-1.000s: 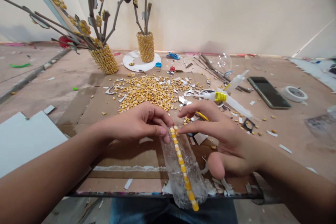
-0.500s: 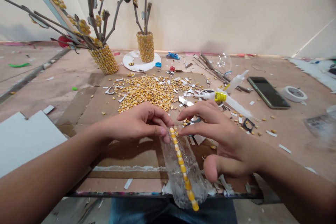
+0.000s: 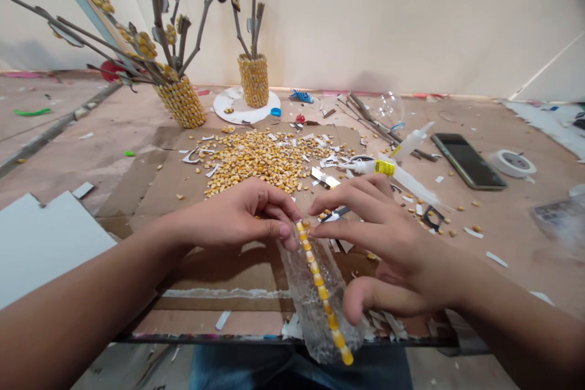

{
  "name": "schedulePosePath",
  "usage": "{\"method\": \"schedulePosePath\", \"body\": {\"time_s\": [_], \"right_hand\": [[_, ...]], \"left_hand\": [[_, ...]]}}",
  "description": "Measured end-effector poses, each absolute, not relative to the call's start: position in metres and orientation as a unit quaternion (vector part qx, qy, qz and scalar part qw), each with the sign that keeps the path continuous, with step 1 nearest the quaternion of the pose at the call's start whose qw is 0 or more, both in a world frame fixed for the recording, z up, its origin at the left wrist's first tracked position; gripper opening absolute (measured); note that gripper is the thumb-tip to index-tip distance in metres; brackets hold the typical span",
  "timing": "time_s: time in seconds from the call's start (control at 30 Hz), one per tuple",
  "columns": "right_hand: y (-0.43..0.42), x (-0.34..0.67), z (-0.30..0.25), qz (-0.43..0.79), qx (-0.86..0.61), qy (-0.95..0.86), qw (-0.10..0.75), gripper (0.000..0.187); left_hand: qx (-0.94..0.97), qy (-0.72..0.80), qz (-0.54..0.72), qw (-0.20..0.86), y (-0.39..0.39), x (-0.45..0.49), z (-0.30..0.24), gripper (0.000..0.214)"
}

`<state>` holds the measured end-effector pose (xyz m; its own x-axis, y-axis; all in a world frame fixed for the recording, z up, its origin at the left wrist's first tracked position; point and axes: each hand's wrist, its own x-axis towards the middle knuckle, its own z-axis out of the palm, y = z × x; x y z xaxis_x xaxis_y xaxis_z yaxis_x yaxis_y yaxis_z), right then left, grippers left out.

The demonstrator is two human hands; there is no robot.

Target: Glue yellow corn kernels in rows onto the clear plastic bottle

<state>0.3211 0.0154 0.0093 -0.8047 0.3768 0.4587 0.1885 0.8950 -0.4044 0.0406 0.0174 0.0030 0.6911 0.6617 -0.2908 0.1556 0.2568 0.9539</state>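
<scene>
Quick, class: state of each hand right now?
Left hand: holding the clear plastic container near its top.
Right hand: open, beside the top of the corn row.

Right thumb nearer clear container

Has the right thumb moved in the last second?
Yes: judged against the unmoved phone, the right thumb has shifted left, toward the clear plastic cylinder.

clear plastic cylinder | slanted past table edge | yellow kernel row lengthwise
</scene>
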Motion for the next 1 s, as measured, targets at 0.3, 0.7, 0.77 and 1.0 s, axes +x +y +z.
{"method": "schedulePosePath", "body": {"time_s": [0.3,0.7,0.77,1.0], "right_hand": [[0.006,0.317,0.009,0.167,-0.212,-0.918,0.292,0.011],[0.002,0.308,0.007,0.173,-0.251,-0.899,0.315,0.01],[0.002,0.307,0.006,0.179,-0.259,-0.895,0.317,0.009],[0.0,0.305,0.006,0.204,-0.286,-0.881,0.318,0.01]], "left_hand": [[0.578,0.367,0.175,0.708,0.015,0.042,0.006,0.013],[0.622,0.354,0.181,0.674,0.012,0.047,0.013,0.01],[0.631,0.352,0.182,0.668,0.011,0.048,0.013,0.011],[0.642,0.365,0.181,0.649,0.011,0.049,0.014,0.013]]}}
